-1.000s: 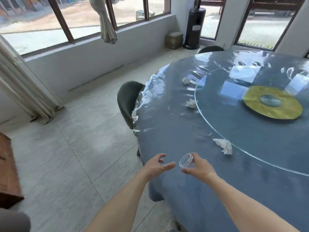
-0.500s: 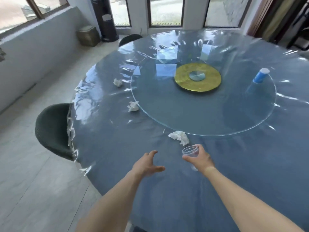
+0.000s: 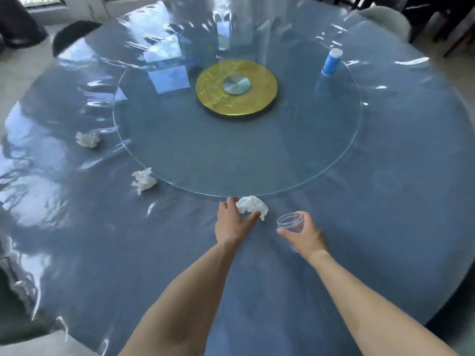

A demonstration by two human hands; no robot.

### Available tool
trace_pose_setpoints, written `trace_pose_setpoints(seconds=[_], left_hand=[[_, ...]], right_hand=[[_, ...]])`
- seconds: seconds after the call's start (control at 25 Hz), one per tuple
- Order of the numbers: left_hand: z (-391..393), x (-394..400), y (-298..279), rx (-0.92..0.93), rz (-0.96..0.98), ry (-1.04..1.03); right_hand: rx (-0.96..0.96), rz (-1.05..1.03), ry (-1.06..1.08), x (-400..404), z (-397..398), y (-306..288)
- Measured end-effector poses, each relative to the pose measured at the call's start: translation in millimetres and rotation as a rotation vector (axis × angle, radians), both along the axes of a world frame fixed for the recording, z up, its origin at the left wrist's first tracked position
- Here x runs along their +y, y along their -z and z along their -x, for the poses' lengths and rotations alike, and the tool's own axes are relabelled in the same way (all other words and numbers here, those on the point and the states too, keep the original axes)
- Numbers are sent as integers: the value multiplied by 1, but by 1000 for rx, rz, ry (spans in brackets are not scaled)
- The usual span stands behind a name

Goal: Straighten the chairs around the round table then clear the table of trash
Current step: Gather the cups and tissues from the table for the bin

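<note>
The round table (image 3: pixel 257 291) wears a blue cloth under clear plastic, with a glass turntable (image 3: pixel 205 160) in its middle. My right hand (image 3: pixel 305 235) grips a clear plastic cup (image 3: pixel 290 222) just above the cloth. My left hand (image 3: pixel 232 219) lies open, fingers spread around the nearest crumpled white tissue (image 3: pixel 253 205) and touching it. Two more crumpled tissues, one in the middle (image 3: pixel 144 179) and one farther off (image 3: pixel 88 139), lie to the left along the turntable's edge. A blue paper cup (image 3: pixel 331 62) stands upside down on the glass at the far right.
A gold disc (image 3: pixel 213 98) with a metal hub sits at the turntable's centre. A dark chair back (image 3: pixel 74 32) shows at the far left edge of the table, a pale chair (image 3: pixel 388 19) at the far right. Another dark chair (image 3: pixel 15 322) is near left.
The view swung right from the floor and window onto the table. My left hand reached forward to the nearest tissue and spread around it. My right hand kept the clear cup.
</note>
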State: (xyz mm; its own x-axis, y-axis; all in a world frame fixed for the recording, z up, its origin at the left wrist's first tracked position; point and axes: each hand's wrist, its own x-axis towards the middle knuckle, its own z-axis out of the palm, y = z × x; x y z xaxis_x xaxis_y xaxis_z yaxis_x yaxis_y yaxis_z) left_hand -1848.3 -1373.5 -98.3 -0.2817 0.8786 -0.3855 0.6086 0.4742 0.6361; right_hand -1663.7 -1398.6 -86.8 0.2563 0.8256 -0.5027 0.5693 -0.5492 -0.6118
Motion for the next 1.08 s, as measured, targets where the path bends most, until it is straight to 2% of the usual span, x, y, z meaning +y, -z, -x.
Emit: trace_pose_setpoints(seconds=[0.12, 0.28, 0.4, 0.56, 0.72, 0.84, 1.08], left_hand=[[-23, 20, 10, 58, 11, -98], [-56, 31, 23, 154, 24, -125], [-58, 30, 32, 256, 16, 37], [-27, 26, 32, 159, -13, 217], [13, 7, 22, 24, -29, 179], [53, -17, 12, -22, -49, 53], [137, -88, -25, 20, -114, -205]], right_hand=[[9, -14, 98, -11, 6, 9], [26, -25, 224, -24, 4, 15], [24, -41, 277, -35, -1, 15], [24, -53, 277, -47, -3, 10], [17, -62, 180, -45, 13, 5], [32, -62, 73, -39, 38, 5], [77, -90, -206, -40, 103, -10]])
